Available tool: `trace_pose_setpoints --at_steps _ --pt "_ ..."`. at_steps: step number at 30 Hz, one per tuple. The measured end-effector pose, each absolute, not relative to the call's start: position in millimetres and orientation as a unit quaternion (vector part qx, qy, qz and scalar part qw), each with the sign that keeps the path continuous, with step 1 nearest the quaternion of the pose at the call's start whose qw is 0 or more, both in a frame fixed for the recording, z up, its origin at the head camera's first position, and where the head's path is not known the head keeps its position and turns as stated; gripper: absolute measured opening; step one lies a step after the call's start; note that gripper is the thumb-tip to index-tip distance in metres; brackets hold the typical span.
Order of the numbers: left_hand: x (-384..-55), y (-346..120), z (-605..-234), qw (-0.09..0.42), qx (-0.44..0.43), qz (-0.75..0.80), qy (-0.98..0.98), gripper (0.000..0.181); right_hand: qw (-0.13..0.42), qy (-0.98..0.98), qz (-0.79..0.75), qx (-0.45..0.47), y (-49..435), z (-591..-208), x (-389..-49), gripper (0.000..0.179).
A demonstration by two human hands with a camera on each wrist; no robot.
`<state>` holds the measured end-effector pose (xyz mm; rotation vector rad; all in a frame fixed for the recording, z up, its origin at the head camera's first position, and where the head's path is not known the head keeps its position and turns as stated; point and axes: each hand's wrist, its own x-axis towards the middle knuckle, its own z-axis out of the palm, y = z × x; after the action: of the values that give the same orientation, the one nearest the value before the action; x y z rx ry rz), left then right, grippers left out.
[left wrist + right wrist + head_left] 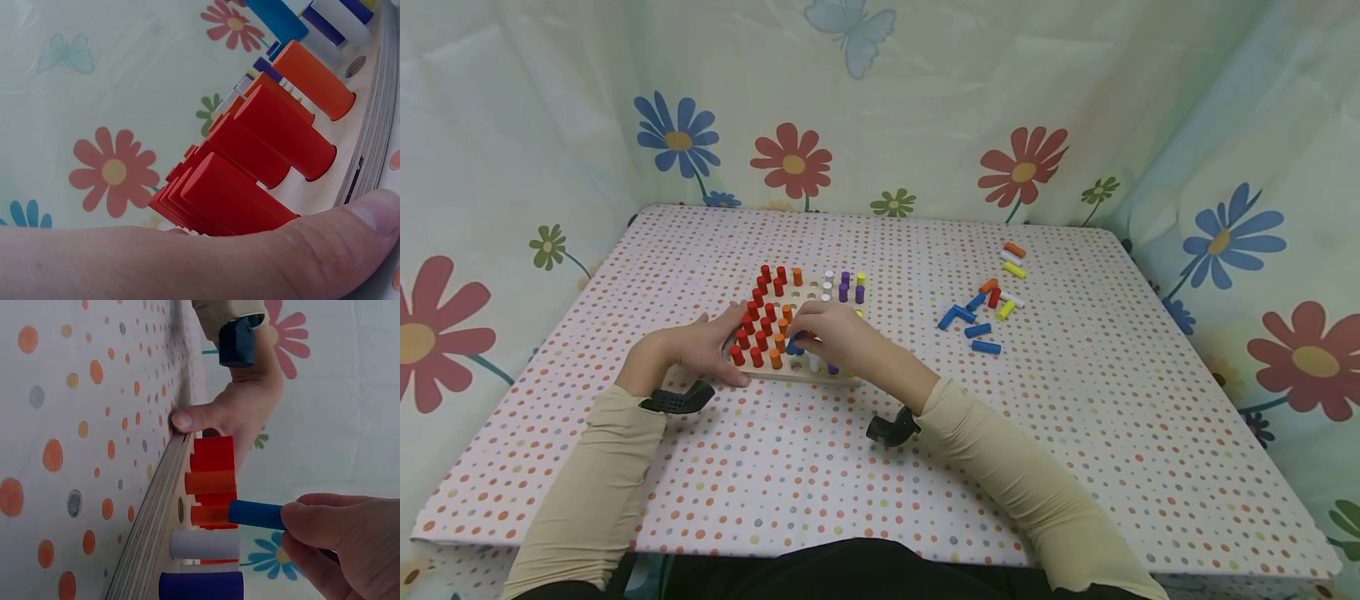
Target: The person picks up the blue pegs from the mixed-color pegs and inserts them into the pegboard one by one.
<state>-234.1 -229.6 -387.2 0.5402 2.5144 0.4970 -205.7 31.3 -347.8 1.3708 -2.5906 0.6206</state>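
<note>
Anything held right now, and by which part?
Right hand pinches a blue peg by the end farther from the pegboard. Left hand rests against the pegboard's edge, no peg visible in it.

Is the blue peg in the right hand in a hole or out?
Out. In the right wrist view, the right hand pinches the blue peg, its free end clear of the board.

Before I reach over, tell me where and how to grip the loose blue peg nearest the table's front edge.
Pinch the blue peg across its middle, probably best from above, closing on its near and far sides: it lies flat, a cylinder running roughly left to right.
</note>
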Motion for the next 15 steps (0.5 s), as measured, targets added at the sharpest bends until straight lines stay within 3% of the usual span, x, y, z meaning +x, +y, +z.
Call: trace_pose_setpoints --at_steps 15 --pt "-234.4 -229.7 -387.6 0.256 0.199 0.184 0.928 0.134 0.003 -0.877 0.164 0.451 23.5 -351.9 -198.4 0.015"
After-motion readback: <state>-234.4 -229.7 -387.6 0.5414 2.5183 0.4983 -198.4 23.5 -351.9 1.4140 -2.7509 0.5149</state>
